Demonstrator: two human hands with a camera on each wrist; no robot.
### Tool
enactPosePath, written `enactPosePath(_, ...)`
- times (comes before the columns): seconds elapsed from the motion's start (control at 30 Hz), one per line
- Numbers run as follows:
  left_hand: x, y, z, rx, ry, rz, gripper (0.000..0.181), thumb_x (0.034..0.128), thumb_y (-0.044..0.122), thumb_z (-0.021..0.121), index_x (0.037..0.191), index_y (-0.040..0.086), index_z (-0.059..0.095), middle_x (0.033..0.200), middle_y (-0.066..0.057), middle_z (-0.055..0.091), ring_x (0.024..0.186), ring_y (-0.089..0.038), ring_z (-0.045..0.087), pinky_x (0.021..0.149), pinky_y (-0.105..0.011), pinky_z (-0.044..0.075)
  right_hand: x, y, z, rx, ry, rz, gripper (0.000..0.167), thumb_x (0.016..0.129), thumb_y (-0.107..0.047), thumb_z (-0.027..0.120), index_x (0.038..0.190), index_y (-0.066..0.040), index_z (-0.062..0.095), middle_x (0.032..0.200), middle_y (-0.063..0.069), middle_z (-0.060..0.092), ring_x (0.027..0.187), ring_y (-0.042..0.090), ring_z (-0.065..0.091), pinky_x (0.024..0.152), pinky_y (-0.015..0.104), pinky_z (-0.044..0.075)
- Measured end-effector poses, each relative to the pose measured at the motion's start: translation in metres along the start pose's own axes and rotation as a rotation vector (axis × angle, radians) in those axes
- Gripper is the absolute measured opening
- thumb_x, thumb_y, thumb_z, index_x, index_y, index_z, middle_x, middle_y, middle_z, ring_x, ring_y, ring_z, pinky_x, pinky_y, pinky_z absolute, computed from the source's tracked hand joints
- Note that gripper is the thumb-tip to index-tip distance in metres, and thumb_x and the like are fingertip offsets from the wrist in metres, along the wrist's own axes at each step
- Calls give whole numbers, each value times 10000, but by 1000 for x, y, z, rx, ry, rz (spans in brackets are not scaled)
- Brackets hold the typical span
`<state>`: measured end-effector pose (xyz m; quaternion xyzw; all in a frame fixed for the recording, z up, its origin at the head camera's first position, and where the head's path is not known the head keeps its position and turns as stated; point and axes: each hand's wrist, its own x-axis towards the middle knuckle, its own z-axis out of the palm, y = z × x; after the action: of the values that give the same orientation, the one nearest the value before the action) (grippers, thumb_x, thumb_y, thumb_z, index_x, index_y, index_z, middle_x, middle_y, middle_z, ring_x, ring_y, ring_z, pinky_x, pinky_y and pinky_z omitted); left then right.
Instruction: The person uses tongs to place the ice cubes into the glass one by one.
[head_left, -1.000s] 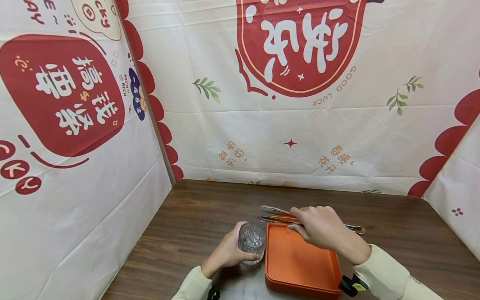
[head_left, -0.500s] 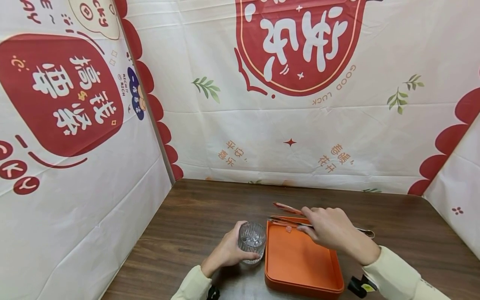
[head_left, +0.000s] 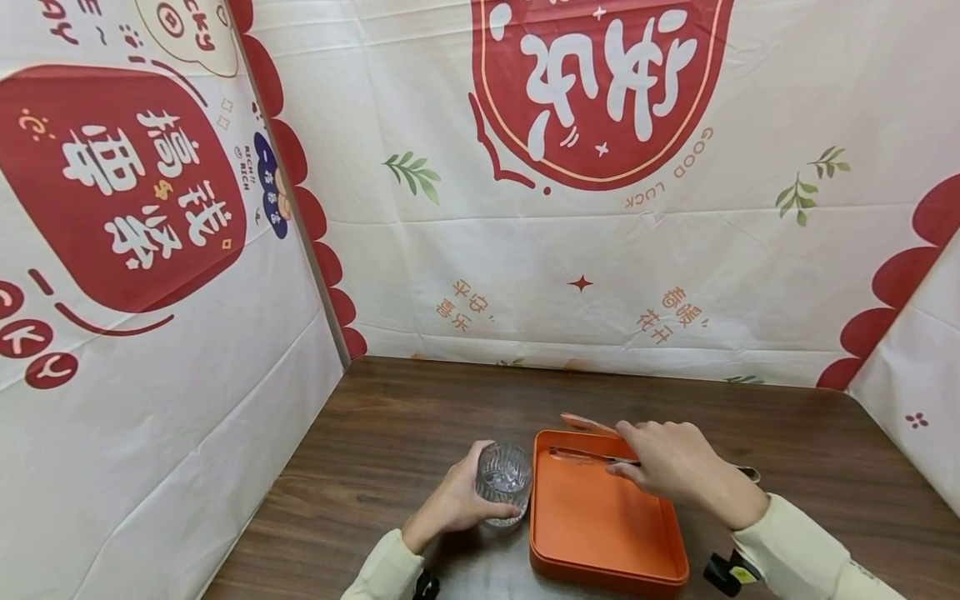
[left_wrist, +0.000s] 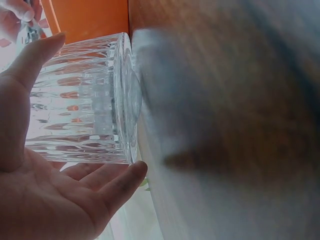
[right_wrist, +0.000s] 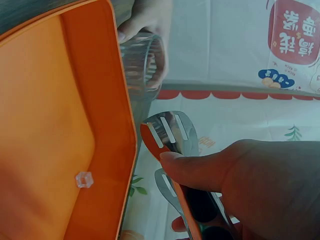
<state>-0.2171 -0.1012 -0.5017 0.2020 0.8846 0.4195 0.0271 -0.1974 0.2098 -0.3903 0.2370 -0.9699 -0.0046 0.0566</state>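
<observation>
My left hand (head_left: 450,504) grips a clear ribbed glass (head_left: 504,483) that stands on the table just left of an orange square tray (head_left: 600,529). In the left wrist view, thumb and fingers curl round the glass (left_wrist: 82,100). My right hand (head_left: 682,462) holds metal tongs (head_left: 592,456) over the tray's far side. Their slotted ends stand apart with nothing seen between them in the right wrist view. There, a small clear, faceted piece (right_wrist: 84,180) lies inside the tray near its wall. In the head view I cannot make that piece out behind the tongs.
The brown wooden table (head_left: 390,417) is bordered by white printed cloth (head_left: 450,267) at the back and on both sides. The tray's raised rim (head_left: 534,500) runs close beside the glass.
My right hand and the tongs have moved right, from near the glass to over the tray's far side. The small clear piece in the tray came into view, then was covered. My left hand stays put.
</observation>
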Motion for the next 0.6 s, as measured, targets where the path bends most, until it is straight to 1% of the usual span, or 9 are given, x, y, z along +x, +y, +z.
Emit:
enactPosePath(0.27,1,0,0,4,5,24,898,645,384,929,1358,162,431,1176,-56,634,1017,-215,621,865,-373,503,1,6,10,15,-92,34,517,828,-529,723,1077,-86,631,710,-37,593,567,152,559,477,359,446)
enactPosePath(0.4,1,-1,1,9,6,19,898,646,392,926,1361,174,428,1178,-50,634,1019,-212,622,866,-368,502,3,8,18,16,-120,46,522,822,-537,726,1069,-86,635,726,-29,608,587,176,577,492,380,461)
enactPosePath(0.6,1,-1,0,15,11,29,907,648,396,923,1370,168,422,1175,-56,640,1010,-209,626,862,-363,505,6,10,29,18,-166,62,551,829,-535,723,1122,-74,647,797,14,659,642,213,617,529,413,491)
